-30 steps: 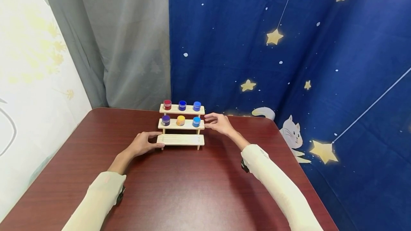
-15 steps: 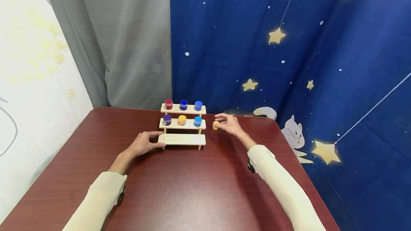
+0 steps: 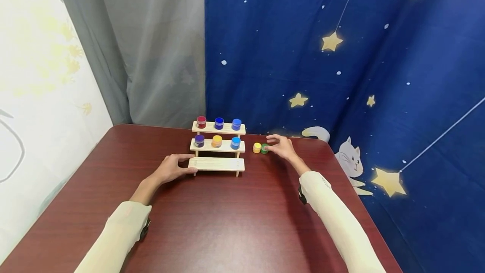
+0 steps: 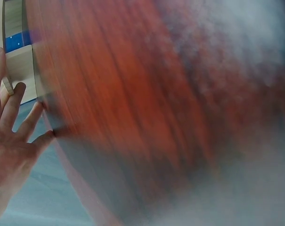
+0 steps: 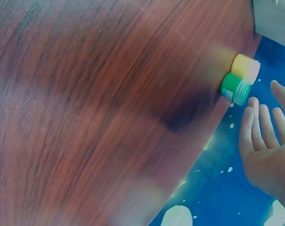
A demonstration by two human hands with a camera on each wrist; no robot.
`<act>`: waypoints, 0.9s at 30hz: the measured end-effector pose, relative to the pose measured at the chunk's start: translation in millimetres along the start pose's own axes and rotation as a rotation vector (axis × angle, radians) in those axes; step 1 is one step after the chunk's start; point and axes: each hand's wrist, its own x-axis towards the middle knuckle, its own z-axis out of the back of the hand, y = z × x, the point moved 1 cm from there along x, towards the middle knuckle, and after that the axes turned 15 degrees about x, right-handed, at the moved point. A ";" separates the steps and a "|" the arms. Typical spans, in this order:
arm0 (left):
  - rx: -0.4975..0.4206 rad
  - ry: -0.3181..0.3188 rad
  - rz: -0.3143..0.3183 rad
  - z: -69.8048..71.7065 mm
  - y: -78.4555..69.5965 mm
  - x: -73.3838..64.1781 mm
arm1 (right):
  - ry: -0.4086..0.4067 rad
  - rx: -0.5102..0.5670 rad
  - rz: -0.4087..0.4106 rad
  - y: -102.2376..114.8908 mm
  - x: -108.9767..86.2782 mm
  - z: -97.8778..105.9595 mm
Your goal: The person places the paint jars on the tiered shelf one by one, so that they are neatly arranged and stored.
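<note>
A wooden three-tier stand (image 3: pixel 217 164) is near the table's back edge in the head view. My left hand (image 3: pixel 172 169) holds the left end of its lowest step between thumb and fingers. Three paint jars, red (image 3: pixel 201 122), dark blue (image 3: pixel 219 123) and blue (image 3: pixel 236 124), line the top step. On the middle step are purple (image 3: pixel 199 140), orange-yellow (image 3: pixel 217 141) and light blue (image 3: pixel 235 143) jars. Right of the stand, a yellow jar (image 3: pixel 257 148) and a green jar (image 5: pixel 235 88) touch side by side. My right hand (image 3: pixel 282 147) hovers by the green jar, fingers extended and holding nothing.
The dark red-brown table (image 3: pixel 219 222) stretches toward me. A grey curtain (image 3: pixel 163 54) and a blue star-patterned curtain (image 3: pixel 261 45) hang right behind its back edge. A white patterned cloth (image 3: pixel 45 87) hangs at the left.
My right hand has moved right, away from the stand. The yellow and green jars, previously hidden behind it, have come into view. My left hand stays on the lowest step.
</note>
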 end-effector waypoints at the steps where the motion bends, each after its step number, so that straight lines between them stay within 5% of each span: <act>1: 0.004 0.001 -0.004 0.3 0.3 0.0 | -0.005 -0.002 -0.008 -1.8 0.3 0.8; 18: 0.000 0.011 0.000 -0.2 0.5 1.7 | 0.011 -0.036 -0.132 -33.0 11.0 -7.5; 27: -0.004 0.021 0.016 0.6 2.1 0.5 | -0.008 -0.003 -0.093 -36.6 12.5 -15.1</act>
